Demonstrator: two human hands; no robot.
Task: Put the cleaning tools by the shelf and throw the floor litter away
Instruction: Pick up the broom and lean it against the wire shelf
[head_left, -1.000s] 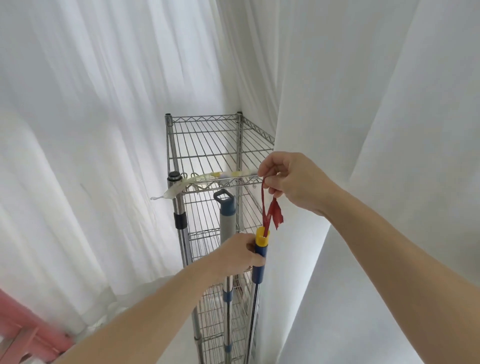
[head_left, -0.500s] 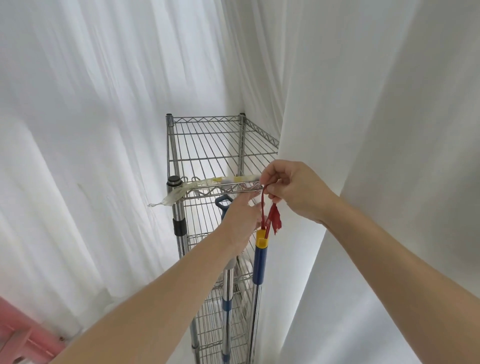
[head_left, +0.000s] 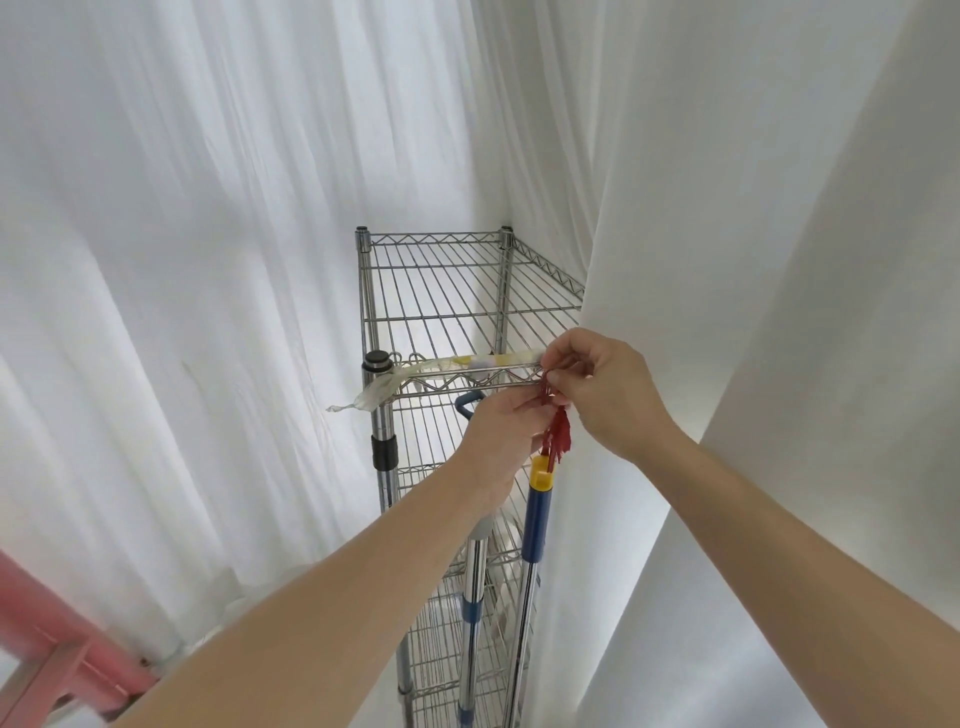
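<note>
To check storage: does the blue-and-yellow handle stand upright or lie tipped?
Upright: the handle stands nearly vertical beside the wire shelf, yellow cap on top.

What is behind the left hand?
A pole: its blue loop shows above the left hand, its chrome shaft below, in front of the shelf. The hand covers the stretch between.

I'm seeing the left hand (head_left: 501, 441) covering most of the blue loop (head_left: 467, 405) atop the chrome pole (head_left: 474, 577). The red ribbon (head_left: 557, 439) is disappearing into the pinching fingers of both hands, the right hand (head_left: 602, 384) masking its upper end. Both that pole and the blue-and-yellow pole (head_left: 535, 525) are running off the bottom edge. The white curtain (head_left: 727, 260) is hiding the wire shelf (head_left: 441, 291) along its right side. The pink frame (head_left: 62, 649) is blurring, cut by the corner.
</note>
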